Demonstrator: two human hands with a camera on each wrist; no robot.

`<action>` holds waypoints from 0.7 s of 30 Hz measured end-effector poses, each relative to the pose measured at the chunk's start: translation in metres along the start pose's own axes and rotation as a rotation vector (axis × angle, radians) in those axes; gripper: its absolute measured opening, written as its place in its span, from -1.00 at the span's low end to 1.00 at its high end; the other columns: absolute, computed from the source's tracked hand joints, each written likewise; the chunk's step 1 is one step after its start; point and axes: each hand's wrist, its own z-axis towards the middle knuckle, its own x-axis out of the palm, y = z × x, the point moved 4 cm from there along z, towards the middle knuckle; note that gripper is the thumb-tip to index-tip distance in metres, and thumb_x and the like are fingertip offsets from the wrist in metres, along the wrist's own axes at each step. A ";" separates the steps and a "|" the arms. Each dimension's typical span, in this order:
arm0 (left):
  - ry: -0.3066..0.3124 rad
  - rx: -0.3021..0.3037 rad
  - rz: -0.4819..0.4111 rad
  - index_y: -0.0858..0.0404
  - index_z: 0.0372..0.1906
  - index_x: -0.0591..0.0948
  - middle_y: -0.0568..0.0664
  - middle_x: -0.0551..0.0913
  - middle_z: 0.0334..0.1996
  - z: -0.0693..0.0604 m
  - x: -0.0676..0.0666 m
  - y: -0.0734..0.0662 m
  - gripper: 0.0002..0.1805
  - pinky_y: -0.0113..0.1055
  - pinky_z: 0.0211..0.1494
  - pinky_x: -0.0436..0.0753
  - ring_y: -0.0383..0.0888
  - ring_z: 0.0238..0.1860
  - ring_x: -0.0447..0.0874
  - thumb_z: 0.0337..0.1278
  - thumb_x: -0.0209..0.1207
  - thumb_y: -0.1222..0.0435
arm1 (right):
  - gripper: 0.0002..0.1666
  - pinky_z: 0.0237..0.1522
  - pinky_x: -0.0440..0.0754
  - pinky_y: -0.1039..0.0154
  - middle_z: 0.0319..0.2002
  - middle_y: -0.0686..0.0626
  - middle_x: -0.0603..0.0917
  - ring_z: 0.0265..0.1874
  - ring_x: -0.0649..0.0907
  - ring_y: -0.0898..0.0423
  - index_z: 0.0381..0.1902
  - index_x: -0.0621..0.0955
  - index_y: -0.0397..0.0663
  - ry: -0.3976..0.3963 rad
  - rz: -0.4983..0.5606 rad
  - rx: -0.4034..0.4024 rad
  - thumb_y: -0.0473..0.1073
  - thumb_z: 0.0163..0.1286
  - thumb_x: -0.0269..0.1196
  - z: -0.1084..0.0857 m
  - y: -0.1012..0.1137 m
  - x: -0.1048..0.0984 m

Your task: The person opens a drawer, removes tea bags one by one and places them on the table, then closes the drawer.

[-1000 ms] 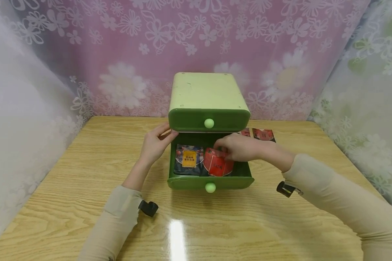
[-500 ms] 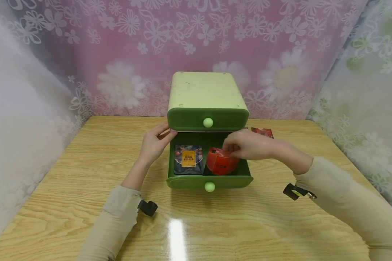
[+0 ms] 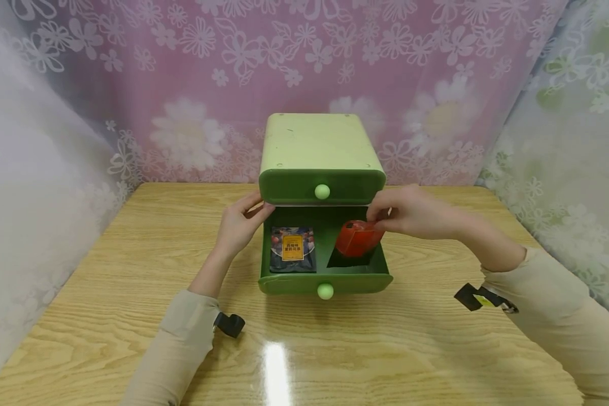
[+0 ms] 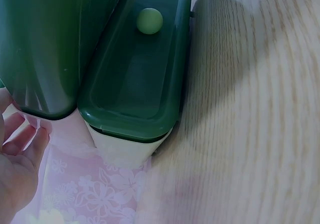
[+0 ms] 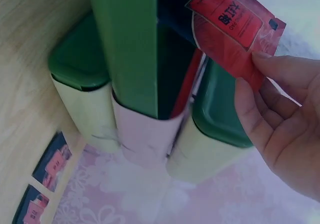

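My right hand (image 3: pixel 411 211) pinches a red and dark tea sachet (image 3: pixel 356 239) by its red end, between thumb and fingers. The sachet (image 5: pixel 227 21) is tilted above the right part of a pulled-out green drawer (image 3: pixel 286 285). In that drawer's left part lies a dark sachet (image 3: pixel 293 250) with a yellow label. My left hand (image 3: pixel 239 224) touches the left side of the pale green cabinet (image 3: pixel 320 141) with its fingertips, just under the top drawer. The left wrist view has the left hand (image 4: pixel 20 169) beside the cabinet's side wall.
Two flat red and dark sachets, a nearer one (image 5: pixel 52 161) and another one (image 5: pixel 31 206), lie on the wooden table beside the cabinet. Top drawer (image 3: pixel 289 186) and bottom drawer (image 4: pixel 135 79) are pushed in. A floral curtain (image 3: pixel 193 84) hangs behind.
My right hand has lifted the red sachet from the drawer floor, drawing it up and to the right and tilting it. The left hand stays in place at the cabinet's side.
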 end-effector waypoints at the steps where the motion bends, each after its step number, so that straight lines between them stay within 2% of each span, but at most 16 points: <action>1: 0.000 -0.001 0.000 0.20 0.15 0.55 0.00 0.51 0.15 0.000 0.000 0.000 -0.56 -0.32 0.14 0.52 -0.16 0.20 0.40 0.16 0.22 0.17 | -0.77 -0.49 0.56 0.36 -0.42 0.19 0.57 -0.48 0.52 0.27 -0.41 0.63 0.04 -0.008 0.008 0.010 -0.43 0.11 0.32 -0.002 -0.001 -0.003; 8: -0.001 0.006 -0.002 0.22 0.13 0.56 0.02 0.51 0.14 0.000 0.000 -0.001 -0.57 -0.31 0.14 0.52 -0.15 0.20 0.40 0.15 0.22 0.20 | -0.78 -0.51 0.58 0.34 -0.36 0.15 0.62 -0.46 0.57 0.25 -0.35 0.63 0.04 -0.058 0.080 0.047 -0.40 0.15 0.31 -0.019 -0.003 -0.022; 15: -0.004 -0.007 -0.002 0.24 0.13 0.56 0.03 0.51 0.15 0.001 0.000 -0.002 -0.57 -0.29 0.15 0.52 -0.11 0.21 0.40 0.15 0.22 0.21 | -0.78 -0.46 0.55 0.37 -0.41 0.16 0.62 -0.46 0.55 0.26 -0.36 0.62 0.06 -0.107 -0.034 0.143 -0.40 0.16 0.30 -0.036 -0.008 -0.043; 21: -0.001 0.009 0.009 0.25 0.13 0.55 0.05 0.51 0.14 0.001 0.000 -0.002 -0.57 -0.29 0.14 0.52 -0.09 0.21 0.40 0.16 0.22 0.22 | -0.77 -0.43 0.56 0.42 -0.41 0.14 0.61 -0.44 0.56 0.27 -0.36 0.63 0.03 -0.142 -0.034 0.228 -0.43 0.15 0.30 -0.052 -0.019 -0.053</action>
